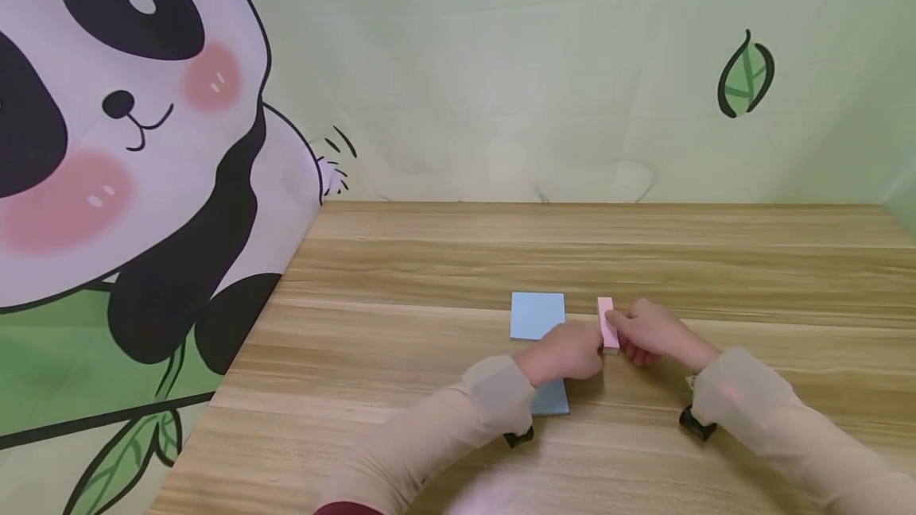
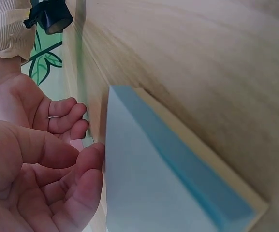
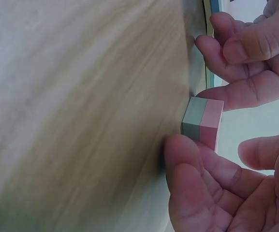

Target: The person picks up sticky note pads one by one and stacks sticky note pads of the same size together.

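A small long block, pink on top and pale green below, lies flat on the wooden table. To its left my left hand is low, fingers loosely bent, one finger right at the block's side. From the right side my right hand has its fingertips against the block; the thumb stands apart from them, over the block in the head view. Under and beside my left forearm lies a light blue square block with a tan layer beneath; its far part is hidden by the hand.
A second light blue square lies farther back, partly overlapped by my left hand. The wooden table reaches a pale green wall cloth printed with a large panda at the left and a leaf at the right.
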`<action>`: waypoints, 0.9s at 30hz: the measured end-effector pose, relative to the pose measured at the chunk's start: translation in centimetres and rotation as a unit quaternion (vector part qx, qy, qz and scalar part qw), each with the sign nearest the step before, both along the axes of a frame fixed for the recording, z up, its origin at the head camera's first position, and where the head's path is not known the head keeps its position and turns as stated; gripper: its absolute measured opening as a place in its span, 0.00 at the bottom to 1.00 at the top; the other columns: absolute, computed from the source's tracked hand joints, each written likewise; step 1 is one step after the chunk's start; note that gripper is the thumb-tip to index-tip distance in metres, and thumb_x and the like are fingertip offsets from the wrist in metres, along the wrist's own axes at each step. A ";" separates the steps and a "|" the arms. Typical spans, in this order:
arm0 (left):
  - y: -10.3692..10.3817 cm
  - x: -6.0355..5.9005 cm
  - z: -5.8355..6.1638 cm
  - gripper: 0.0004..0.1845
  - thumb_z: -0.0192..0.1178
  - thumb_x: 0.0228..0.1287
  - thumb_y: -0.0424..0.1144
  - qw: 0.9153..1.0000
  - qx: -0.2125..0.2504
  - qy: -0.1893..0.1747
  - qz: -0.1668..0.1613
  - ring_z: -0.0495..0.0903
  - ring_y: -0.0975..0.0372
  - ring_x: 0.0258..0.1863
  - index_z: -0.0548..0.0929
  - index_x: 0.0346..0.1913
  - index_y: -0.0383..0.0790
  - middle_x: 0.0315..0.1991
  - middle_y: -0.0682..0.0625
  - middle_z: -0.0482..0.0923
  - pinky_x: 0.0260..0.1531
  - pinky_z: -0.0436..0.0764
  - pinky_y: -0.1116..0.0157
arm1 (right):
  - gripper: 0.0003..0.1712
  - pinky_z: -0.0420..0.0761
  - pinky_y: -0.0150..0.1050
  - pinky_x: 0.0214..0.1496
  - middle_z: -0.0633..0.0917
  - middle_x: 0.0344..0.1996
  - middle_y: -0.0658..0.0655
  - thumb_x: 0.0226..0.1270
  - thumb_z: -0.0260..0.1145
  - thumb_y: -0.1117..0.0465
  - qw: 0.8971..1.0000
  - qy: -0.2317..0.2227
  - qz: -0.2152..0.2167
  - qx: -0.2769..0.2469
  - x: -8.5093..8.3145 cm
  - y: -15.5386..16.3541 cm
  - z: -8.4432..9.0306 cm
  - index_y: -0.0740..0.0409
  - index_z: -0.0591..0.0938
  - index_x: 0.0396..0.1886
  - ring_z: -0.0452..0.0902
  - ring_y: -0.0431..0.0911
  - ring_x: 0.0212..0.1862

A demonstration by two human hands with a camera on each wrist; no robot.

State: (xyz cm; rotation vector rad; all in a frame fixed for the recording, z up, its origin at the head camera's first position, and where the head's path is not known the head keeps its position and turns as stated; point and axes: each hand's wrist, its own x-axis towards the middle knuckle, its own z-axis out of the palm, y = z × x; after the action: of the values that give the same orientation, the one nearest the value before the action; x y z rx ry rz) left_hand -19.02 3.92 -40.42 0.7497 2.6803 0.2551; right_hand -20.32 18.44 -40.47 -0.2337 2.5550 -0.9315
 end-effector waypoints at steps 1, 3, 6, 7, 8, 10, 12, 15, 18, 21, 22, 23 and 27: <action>0.0 0.1 0.0 0.15 0.53 0.50 0.33 1.000 -0.002 0.002 -0.001 0.63 0.66 0.13 0.62 0.13 0.46 0.13 0.56 0.62 0.11 0.62 0.71 | 0.28 0.74 0.35 0.16 0.74 0.09 0.51 0.67 0.44 0.53 1.000 0.000 0.001 0.001 0.0 0.0 0.0 0.64 0.75 0.12 0.72 0.40 0.12; 0.1 0.1 -0.1 0.15 0.53 0.51 0.34 1.000 -0.005 0.006 -0.003 0.63 0.66 0.13 0.62 0.13 0.46 0.12 0.56 0.61 0.11 0.61 0.71 | 0.28 0.74 0.35 0.15 0.74 0.09 0.51 0.67 0.44 0.53 1.000 0.000 0.003 0.000 0.1 0.0 0.1 0.64 0.75 0.12 0.72 0.40 0.13; 0.2 0.1 -0.1 0.13 0.53 0.51 0.34 1.000 -0.010 0.011 -0.003 0.64 0.66 0.13 0.64 0.14 0.46 0.13 0.55 0.62 0.11 0.62 0.71 | 0.28 0.74 0.34 0.15 0.74 0.09 0.51 0.67 0.44 0.54 1.000 0.000 0.002 0.000 0.2 -0.1 0.2 0.64 0.74 0.12 0.72 0.40 0.12; 0.2 0.2 -0.1 0.13 0.53 0.51 0.35 1.000 -0.011 0.012 -0.003 0.64 0.66 0.13 0.65 0.14 0.46 0.13 0.55 0.62 0.11 0.62 0.71 | 0.28 0.74 0.34 0.15 0.74 0.09 0.51 0.67 0.44 0.54 1.000 0.000 0.002 0.001 0.2 -0.1 0.2 0.64 0.74 0.12 0.72 0.40 0.12; 0.3 0.2 -0.1 0.12 0.53 0.51 0.35 1.000 -0.012 0.013 -0.002 0.64 0.66 0.14 0.65 0.15 0.45 0.14 0.55 0.63 0.11 0.62 0.71 | 0.28 0.74 0.34 0.15 0.74 0.09 0.51 0.67 0.44 0.54 1.000 -0.001 0.002 0.001 0.2 -0.1 0.2 0.64 0.74 0.12 0.72 0.40 0.12; 0.3 0.2 -0.1 0.12 0.53 0.52 0.35 1.000 -0.010 0.012 -0.001 0.65 0.65 0.14 0.66 0.15 0.45 0.14 0.55 0.64 0.11 0.62 0.71 | 0.28 0.74 0.34 0.15 0.74 0.09 0.51 0.67 0.44 0.54 1.000 -0.002 0.000 0.000 0.3 -0.1 0.2 0.64 0.74 0.12 0.72 0.40 0.12; 0.3 0.3 -0.1 0.11 0.53 0.52 0.34 1.000 -0.009 0.013 -0.001 0.64 0.66 0.14 0.67 0.16 0.45 0.14 0.55 0.63 0.11 0.62 0.71 | 0.27 0.74 0.35 0.16 0.74 0.09 0.51 0.67 0.44 0.54 1.000 -0.006 -0.002 0.000 0.3 -0.1 0.2 0.63 0.74 0.12 0.72 0.40 0.12; 0.2 0.5 -0.1 0.11 0.53 0.53 0.35 1.000 -0.007 0.005 0.010 0.64 0.66 0.13 0.67 0.16 0.45 0.14 0.55 0.63 0.11 0.63 0.71 | 0.27 0.74 0.35 0.16 0.75 0.10 0.51 0.67 0.44 0.54 1.000 -0.013 -0.004 -0.006 0.4 -0.1 0.1 0.64 0.75 0.13 0.72 0.40 0.13; 0.2 0.6 0.0 0.11 0.52 0.53 0.35 1.000 -0.010 0.002 0.022 0.65 0.65 0.13 0.68 0.16 0.45 0.14 0.55 0.64 0.11 0.63 0.70 | 0.27 0.74 0.35 0.16 0.75 0.10 0.52 0.67 0.44 0.54 1.000 -0.024 -0.010 -0.015 0.6 -0.1 0.1 0.65 0.75 0.14 0.72 0.40 0.13; 0.3 0.8 0.0 0.10 0.52 0.53 0.36 1.000 -0.015 0.003 0.027 0.66 0.65 0.13 0.69 0.17 0.45 0.14 0.54 0.64 0.10 0.64 0.70 | 0.27 0.74 0.34 0.16 0.75 0.10 0.52 0.67 0.45 0.53 0.999 -0.032 -0.018 -0.023 0.7 -0.1 0.1 0.65 0.75 0.15 0.72 0.40 0.13; 0.3 0.8 0.0 0.10 0.52 0.53 0.36 0.999 -0.016 0.004 0.027 0.66 0.65 0.13 0.69 0.17 0.45 0.14 0.54 0.64 0.10 0.64 0.70 | 0.27 0.74 0.34 0.16 0.75 0.10 0.52 0.67 0.45 0.53 0.999 -0.034 -0.020 -0.025 0.7 -0.1 0.1 0.65 0.75 0.15 0.72 0.40 0.13; 0.3 0.8 0.0 0.10 0.52 0.53 0.36 0.999 -0.019 0.006 0.026 0.66 0.65 0.13 0.69 0.17 0.45 0.14 0.55 0.64 0.10 0.63 0.70 | 0.27 0.73 0.34 0.16 0.75 0.10 0.51 0.67 0.45 0.53 0.999 -0.036 -0.021 -0.027 0.7 -0.1 0.1 0.65 0.75 0.15 0.72 0.40 0.13; 0.3 0.9 0.0 0.12 0.52 0.53 0.35 0.999 -0.022 0.006 0.023 0.65 0.65 0.12 0.67 0.15 0.45 0.13 0.55 0.63 0.10 0.63 0.71 | 0.27 0.74 0.34 0.15 0.74 0.10 0.51 0.67 0.45 0.53 0.998 -0.040 -0.026 -0.030 0.8 -0.2 0.1 0.66 0.75 0.15 0.72 0.40 0.12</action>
State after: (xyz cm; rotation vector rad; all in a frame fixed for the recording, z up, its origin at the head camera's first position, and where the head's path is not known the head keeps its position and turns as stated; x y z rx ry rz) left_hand -18.12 4.19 -40.38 0.6789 2.7085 0.2015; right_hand -19.50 18.25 -40.41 -0.1439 2.4728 -1.0159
